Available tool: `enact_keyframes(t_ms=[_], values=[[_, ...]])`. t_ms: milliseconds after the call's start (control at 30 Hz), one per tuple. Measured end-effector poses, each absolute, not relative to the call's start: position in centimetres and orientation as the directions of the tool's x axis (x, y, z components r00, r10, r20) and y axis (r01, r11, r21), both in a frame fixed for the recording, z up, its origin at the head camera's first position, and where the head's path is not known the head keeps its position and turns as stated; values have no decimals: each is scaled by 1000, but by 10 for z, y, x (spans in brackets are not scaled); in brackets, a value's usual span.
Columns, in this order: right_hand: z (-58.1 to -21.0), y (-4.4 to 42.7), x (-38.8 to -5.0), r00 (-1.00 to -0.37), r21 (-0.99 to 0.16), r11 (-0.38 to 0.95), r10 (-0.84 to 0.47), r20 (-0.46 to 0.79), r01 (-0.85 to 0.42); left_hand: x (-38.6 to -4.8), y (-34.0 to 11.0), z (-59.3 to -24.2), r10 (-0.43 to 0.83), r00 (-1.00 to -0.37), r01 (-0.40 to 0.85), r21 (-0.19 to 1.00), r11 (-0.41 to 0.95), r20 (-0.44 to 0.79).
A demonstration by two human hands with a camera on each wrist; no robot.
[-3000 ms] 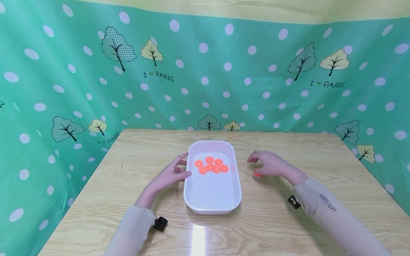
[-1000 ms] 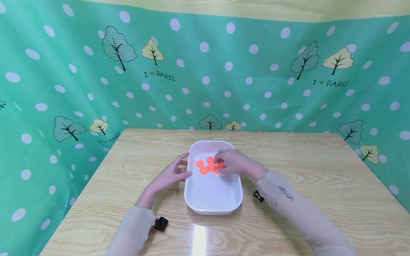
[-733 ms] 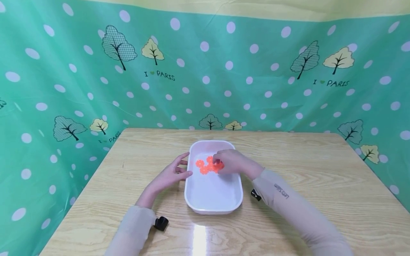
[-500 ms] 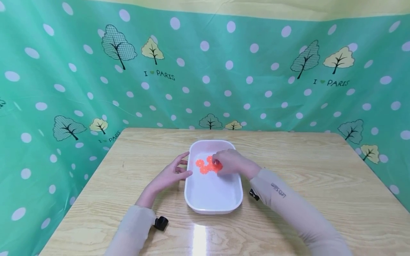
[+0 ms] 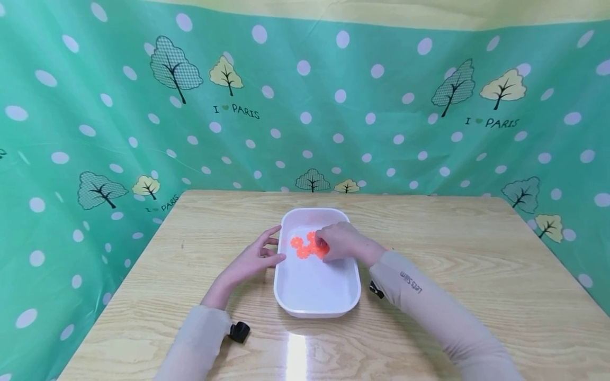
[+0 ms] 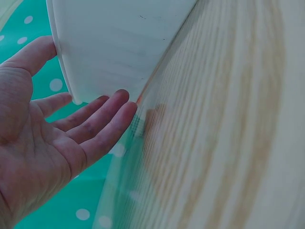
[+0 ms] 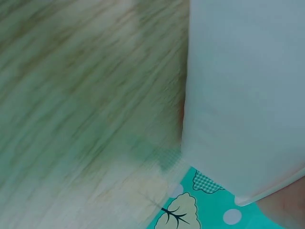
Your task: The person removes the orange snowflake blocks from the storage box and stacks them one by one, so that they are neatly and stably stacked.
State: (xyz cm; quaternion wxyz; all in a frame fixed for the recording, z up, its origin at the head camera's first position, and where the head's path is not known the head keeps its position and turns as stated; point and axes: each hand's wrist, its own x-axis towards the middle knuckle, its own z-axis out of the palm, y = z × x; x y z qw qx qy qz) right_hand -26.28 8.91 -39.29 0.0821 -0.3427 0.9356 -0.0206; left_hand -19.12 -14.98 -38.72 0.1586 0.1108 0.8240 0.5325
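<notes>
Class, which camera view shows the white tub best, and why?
The head view: there the white tub shows most of its rim and inside. Each wrist view catches only part of its outer wall and rim.

The left sleeve (image 5: 190, 344) is plain pale beige; the matching right sleeve (image 5: 443, 312) bears dark lettering (image 5: 411, 282). A black wrist camera (image 5: 240, 332) sits behind the left hand (image 5: 253, 261), a second camera (image 5: 376, 289) behind the right hand (image 5: 344, 242).

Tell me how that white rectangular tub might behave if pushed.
The white tub would probably slide rather than tip, being wide and low on the wood-grain table. Its smooth walls look straight, so it's likely fairly stiff.
</notes>
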Motion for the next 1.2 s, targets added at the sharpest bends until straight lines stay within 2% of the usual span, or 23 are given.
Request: enact_keyframes(t_ms=[300, 767, 967, 1200], values=[[-392, 89, -262, -756, -116, 780, -625, -195, -615, -191, -150, -388, 351, -925, 12, 912, 409, -146], [-382, 93, -256, -753, -229, 760, -644, -137, -609, -191, -150, -387, 349, -926, 14, 911, 413, -144], [-379, 98, -255, -743, -234, 741, -662, -98, -630, -190, -150, -385, 349, -926, 15, 909, 417, -145], [-372, 105, -253, -763, -250, 760, -638, -107, -600, -197, -152, -397, 350, -926, 16, 914, 406, -139]])
